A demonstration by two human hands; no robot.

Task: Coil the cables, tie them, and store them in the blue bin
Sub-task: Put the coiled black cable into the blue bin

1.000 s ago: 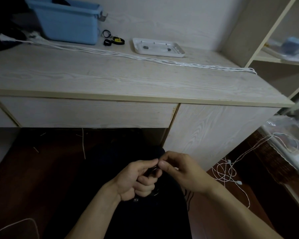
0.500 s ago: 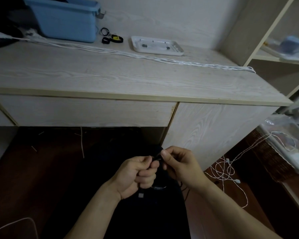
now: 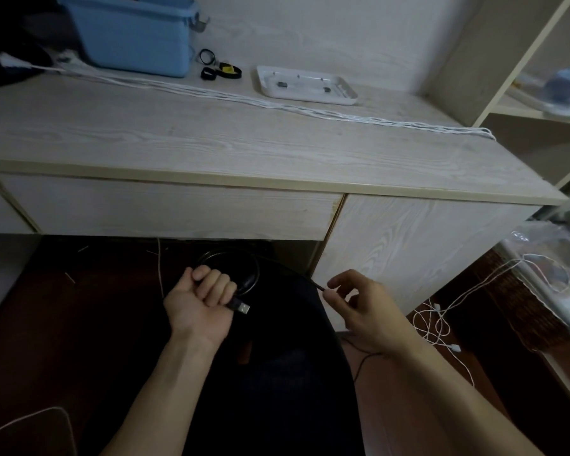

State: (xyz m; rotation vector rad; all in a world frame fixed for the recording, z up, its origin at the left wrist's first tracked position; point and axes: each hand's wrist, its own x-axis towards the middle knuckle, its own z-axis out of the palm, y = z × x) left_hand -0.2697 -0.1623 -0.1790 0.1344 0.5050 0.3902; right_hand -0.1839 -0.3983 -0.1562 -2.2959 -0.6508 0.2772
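Left hand (image 3: 204,296) is fisting around a black cable (image 3: 244,278), fingers curled tight, one loop arching up from the fist toward 12 o'clock, metal USB plug (image 3: 242,307) poking out at 4 o'clock of the fist. The loop is thin, glossy, rubbery, roughly round. From the loop's top the free run is stretching toward 4 o'clock, down to the right hand (image 3: 359,304), which is pinching it between thumb and fingertips (image 3: 331,284); the rest seems to be trailing to the floor under the right forearm. So the cable's long axis is lying left-right between the hands, a short gap apart; right hand is nearer the loose length, likely feeding the next turn onto the left fist.

Up on the desk (image 3: 211,149), pale woodgrain, the blue bin (image 3: 135,34) is sitting at 11 o'clock, smooth plastic, well apart from both hands. Just right of it, small black ties (image 3: 211,69), then a white tray (image 3: 306,85). A long white cord bundle (image 3: 277,105) is running across the desk. Loose white cable (image 3: 438,320) is tangling on the floor at 3 o'clock.
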